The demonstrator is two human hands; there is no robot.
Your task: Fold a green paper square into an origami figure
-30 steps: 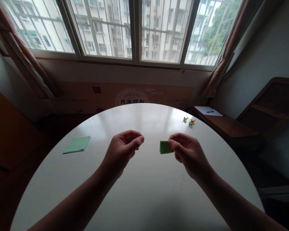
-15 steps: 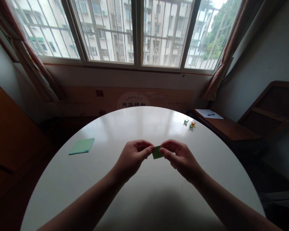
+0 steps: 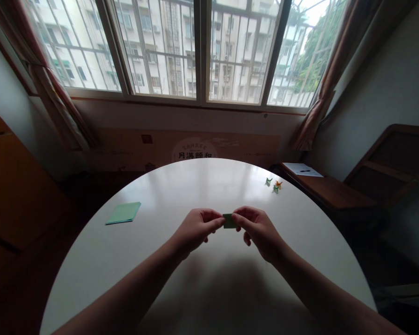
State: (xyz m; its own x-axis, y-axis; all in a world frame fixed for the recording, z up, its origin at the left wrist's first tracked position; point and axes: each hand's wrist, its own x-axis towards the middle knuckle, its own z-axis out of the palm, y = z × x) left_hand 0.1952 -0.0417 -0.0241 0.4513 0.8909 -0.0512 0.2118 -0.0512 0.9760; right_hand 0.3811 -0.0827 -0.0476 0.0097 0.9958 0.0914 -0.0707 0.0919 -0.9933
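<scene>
Counter [image 3: 178,186]: smooth, glossy, reflecting window light. Folded piece [image 3: 229,223]: paper, matt. Stacked sheets [image 3: 123,212]: paper, smooth, matt. Figures [image 3: 275,189]: folded paper. Curtain [image 3: 316,111]: cloth, matt, gathered. Brown furniture [image 3: 338,193]: wood, smooth, low sheen. Window panes [image 3: 181,56]: glass, transparent.

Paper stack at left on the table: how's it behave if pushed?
The paper stack is probably light and bendy, since it looks thin and sheet-like. Its sheets may shift apart under a push, as a bluish edge peeks out below the green top. It likely slides rather than tips, lying flat on the glossy white table.
</scene>
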